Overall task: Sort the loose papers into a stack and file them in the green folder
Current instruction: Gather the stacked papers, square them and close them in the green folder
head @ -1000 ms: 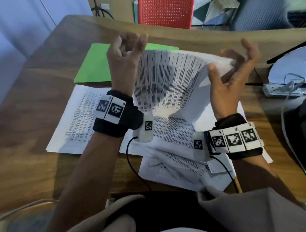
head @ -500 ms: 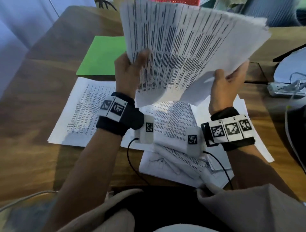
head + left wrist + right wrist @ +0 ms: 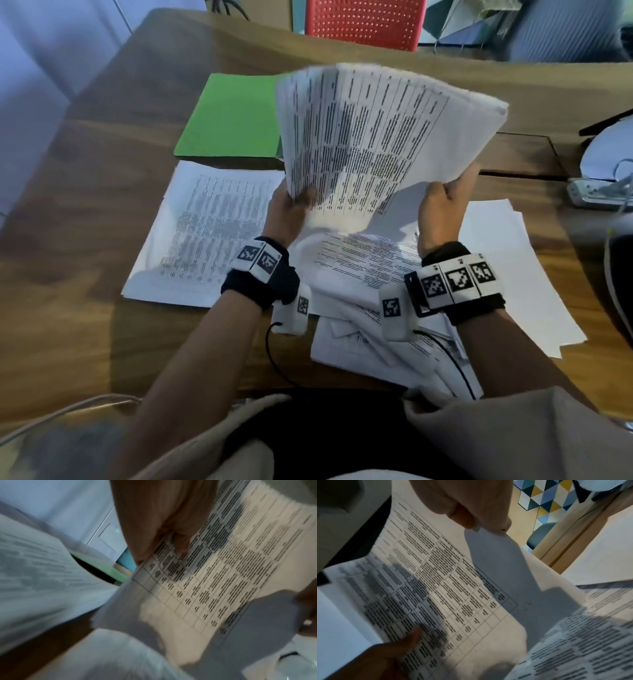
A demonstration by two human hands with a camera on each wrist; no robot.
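Both hands hold a sheaf of printed papers [image 3: 373,137] tilted up above the tabletop [image 3: 85,205]: the left hand [image 3: 287,216] pinches its lower left corner with the thumb on the printed face, and the right hand [image 3: 443,212] grips the lower right edge, its fingers hidden behind the sheets. The raised sheaf covers the right part of the green folder [image 3: 233,116], which lies flat at the far side of the tabletop, so whether anything rests on that part cannot be told. More loose papers [image 3: 202,233] lie spread below the hands, some overlapped and partly hidden by the wrists and wrist bands [image 3: 455,284]; their print is too small to read. The left wrist view is blurred, showing only the thumb on a ruled table of text and a green sliver of the folder's edge. A red chair [image 3: 363,20] is cut off at the top edge.
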